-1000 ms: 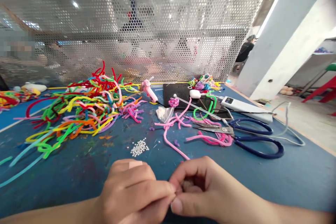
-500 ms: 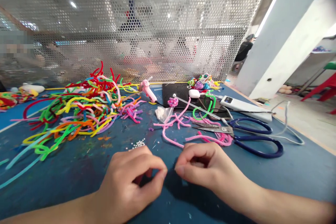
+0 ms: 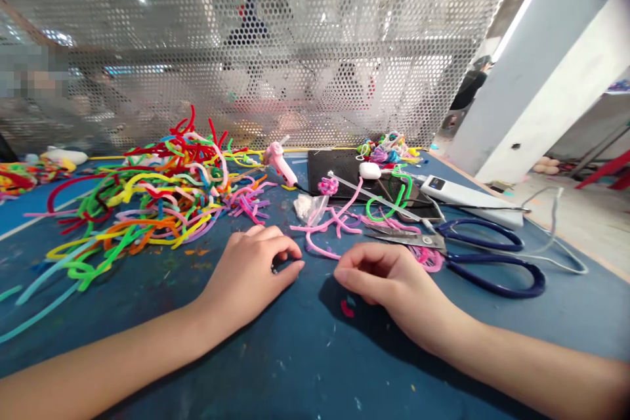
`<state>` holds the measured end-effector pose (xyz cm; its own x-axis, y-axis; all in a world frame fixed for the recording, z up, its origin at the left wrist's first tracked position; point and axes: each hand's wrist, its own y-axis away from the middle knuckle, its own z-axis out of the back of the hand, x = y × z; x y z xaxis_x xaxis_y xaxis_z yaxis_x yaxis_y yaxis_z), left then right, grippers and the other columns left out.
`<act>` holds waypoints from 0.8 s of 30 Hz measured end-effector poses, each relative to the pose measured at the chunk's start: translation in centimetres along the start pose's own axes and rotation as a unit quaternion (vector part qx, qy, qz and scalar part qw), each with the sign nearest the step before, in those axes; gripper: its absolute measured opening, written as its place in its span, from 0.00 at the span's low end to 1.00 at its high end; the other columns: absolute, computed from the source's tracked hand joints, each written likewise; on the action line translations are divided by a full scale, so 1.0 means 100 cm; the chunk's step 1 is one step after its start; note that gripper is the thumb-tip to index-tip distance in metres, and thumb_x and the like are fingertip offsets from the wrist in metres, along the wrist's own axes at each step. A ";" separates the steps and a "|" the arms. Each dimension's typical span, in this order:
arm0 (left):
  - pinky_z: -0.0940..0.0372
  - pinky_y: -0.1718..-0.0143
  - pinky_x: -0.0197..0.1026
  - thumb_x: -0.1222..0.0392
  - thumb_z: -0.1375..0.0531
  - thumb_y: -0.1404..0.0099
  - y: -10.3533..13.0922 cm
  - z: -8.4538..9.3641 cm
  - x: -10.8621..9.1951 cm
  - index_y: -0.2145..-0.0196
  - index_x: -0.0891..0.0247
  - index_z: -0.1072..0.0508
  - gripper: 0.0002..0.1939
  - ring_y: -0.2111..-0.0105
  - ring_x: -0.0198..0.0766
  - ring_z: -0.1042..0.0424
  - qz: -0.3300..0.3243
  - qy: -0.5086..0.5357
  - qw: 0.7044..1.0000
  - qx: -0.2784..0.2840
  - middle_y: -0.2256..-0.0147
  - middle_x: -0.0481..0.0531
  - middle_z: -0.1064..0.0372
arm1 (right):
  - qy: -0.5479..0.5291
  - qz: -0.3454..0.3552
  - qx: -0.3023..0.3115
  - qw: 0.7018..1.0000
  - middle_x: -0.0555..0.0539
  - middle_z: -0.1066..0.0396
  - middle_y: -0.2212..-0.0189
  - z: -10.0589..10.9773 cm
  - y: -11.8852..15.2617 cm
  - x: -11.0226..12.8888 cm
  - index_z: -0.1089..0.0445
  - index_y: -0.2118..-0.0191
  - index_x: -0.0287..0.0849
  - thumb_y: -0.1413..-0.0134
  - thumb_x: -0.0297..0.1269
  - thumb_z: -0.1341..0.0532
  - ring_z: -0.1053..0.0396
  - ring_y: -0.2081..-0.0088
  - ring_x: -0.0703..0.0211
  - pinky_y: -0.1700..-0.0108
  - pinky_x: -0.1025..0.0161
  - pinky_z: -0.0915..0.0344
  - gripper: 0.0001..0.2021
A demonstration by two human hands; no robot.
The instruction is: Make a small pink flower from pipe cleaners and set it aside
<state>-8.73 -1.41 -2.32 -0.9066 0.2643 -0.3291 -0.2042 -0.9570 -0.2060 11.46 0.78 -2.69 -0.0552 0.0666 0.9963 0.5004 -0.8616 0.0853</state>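
Observation:
My left hand [image 3: 253, 272] rests low over the blue table, fingers curled down, with a small gap between thumb and forefinger. Its palm and fingers cover the spot of the small white beads [image 3: 275, 269], of which only a few show under the fingers. Closed in a pinch, my right hand [image 3: 386, 275] hovers beside the pink pipe cleaners [image 3: 322, 251]; whatever is between its fingertips is too small or hidden to make out. On the table below it lies a small red scrap [image 3: 347, 308]. Large scissors with blue handles [image 3: 497, 274] lie right of that hand.
A big tangle of coloured pipe cleaners [image 3: 162, 190] spreads at the left. Behind are a pink glue gun [image 3: 280, 164], a pink beaded ball [image 3: 328, 186], a small plastic bag [image 3: 308, 209], a white case [image 3: 370, 171] and a white device [image 3: 472, 202]. A perforated metal screen [image 3: 295, 79] stands at the back.
My left hand has moved forward and slightly left onto the beads, its thumb and forefinger parting. The right hand has shifted a little forward, and the red scrap now shows below it.

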 end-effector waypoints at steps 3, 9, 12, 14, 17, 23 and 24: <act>0.44 0.64 0.43 0.58 0.41 0.38 -0.002 -0.001 0.001 0.70 0.58 0.25 0.06 0.65 0.41 0.34 0.003 0.009 1.000 0.007 0.69 0.48 0.31 | 0.011 0.005 0.005 1.000 0.55 0.37 0.82 0.000 0.001 0.000 0.31 0.76 0.38 0.54 0.35 0.35 0.46 0.80 0.71 0.75 0.70 0.46 0.07; 0.45 0.59 0.46 0.57 0.45 0.34 0.002 0.001 0.000 0.69 0.59 0.29 0.08 0.61 0.43 0.35 -0.005 0.017 1.000 -0.002 0.65 0.48 0.32 | 0.040 0.018 0.012 0.999 0.54 0.37 0.81 0.001 0.002 -0.001 0.32 0.75 0.38 0.53 0.36 0.36 0.43 0.79 0.70 0.75 0.71 0.44 0.07; 0.45 0.55 0.46 0.59 0.47 0.32 0.012 0.007 -0.006 0.67 0.61 0.33 0.07 0.58 0.42 0.37 -0.041 0.094 0.992 -0.072 0.63 0.50 0.35 | 0.105 0.069 0.019 0.992 0.53 0.36 0.80 0.000 0.005 -0.002 0.32 0.74 0.38 0.48 0.36 0.39 0.41 0.78 0.69 0.76 0.70 0.43 0.08; 0.43 0.55 0.42 0.61 0.49 0.31 0.021 0.011 -0.011 0.67 0.60 0.35 0.06 0.59 0.38 0.37 -0.059 0.215 0.972 -0.081 0.63 0.49 0.37 | 0.183 0.198 0.019 0.963 0.51 0.34 0.78 0.000 0.008 -0.002 0.32 0.73 0.39 0.47 0.31 0.40 0.38 0.76 0.67 0.74 0.70 0.40 0.06; 0.40 0.67 0.34 0.57 0.48 0.30 0.032 0.010 -0.020 0.67 0.60 0.36 0.07 0.70 0.31 0.36 0.003 0.497 0.867 0.013 0.69 0.45 0.38 | 0.285 0.465 0.029 0.838 0.47 0.32 0.73 -0.001 0.013 0.001 0.31 0.70 0.38 0.50 0.23 0.41 0.35 0.71 0.64 0.68 0.66 0.34 0.05; 0.36 0.64 0.32 0.65 0.43 0.34 0.034 -0.005 -0.022 0.67 0.65 0.35 0.04 0.70 0.27 0.32 0.139 0.778 0.594 0.153 0.70 0.46 0.32 | 0.291 0.581 0.042 0.759 0.43 0.34 0.68 -0.004 0.014 0.004 0.32 0.70 0.35 0.56 0.19 0.42 0.30 0.60 0.56 0.54 0.58 0.29 0.07; 0.35 0.63 0.32 0.66 0.42 0.34 0.033 -0.007 -0.021 0.67 0.64 0.35 0.03 0.69 0.27 0.30 0.142 0.790 0.574 0.163 0.70 0.46 0.31 | 0.285 0.575 0.044 0.766 0.43 0.34 0.67 -0.004 0.014 0.004 0.32 0.69 0.35 0.55 0.19 0.43 0.29 0.58 0.56 0.52 0.58 0.29 0.08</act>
<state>-7.24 -5.07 -2.91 0.4929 -0.3747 -0.7853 -0.4224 -0.8921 0.1605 11.84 -0.59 -2.21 0.1094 -0.9627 0.2475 0.5563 -0.1471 -0.8178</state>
